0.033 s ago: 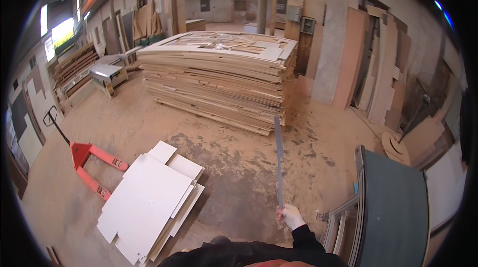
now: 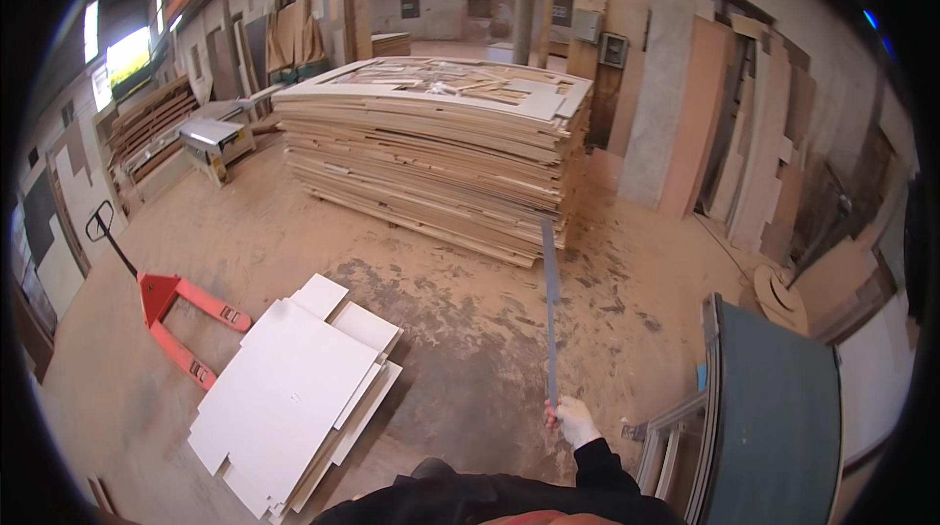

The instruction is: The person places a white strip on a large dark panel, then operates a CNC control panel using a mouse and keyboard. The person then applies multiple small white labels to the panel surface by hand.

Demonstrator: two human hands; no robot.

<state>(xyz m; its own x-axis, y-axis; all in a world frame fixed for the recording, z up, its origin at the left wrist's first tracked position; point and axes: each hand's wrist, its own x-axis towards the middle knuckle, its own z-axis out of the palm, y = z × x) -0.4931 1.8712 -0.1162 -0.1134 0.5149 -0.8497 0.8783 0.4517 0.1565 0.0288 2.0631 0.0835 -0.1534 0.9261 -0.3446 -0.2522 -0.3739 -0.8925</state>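
Observation:
My right hand (image 2: 573, 421), in a pale glove with the fingertips showing, is closed around the lower end of a long, thin grey strip (image 2: 551, 319). The strip points up and away from me, and its far tip overlaps the lower right part of a tall stack of boards (image 2: 431, 158) in the view. Whether the tip touches the stack I cannot tell. My left hand is out of sight; only a dark sleeve and clothing show along the lower edge.
White cut panels (image 2: 294, 378) lie piled at the lower left, beside a red pallet jack (image 2: 162, 295). A dark green belt-topped machine (image 2: 774, 407) stands close on my right. Boards (image 2: 695, 114) lean on the right wall. Sawdust covers the floor (image 2: 196, 231).
The view has shifted very slightly. The strip's far tip sits a little higher in the picture; my right hand keeps its grip.

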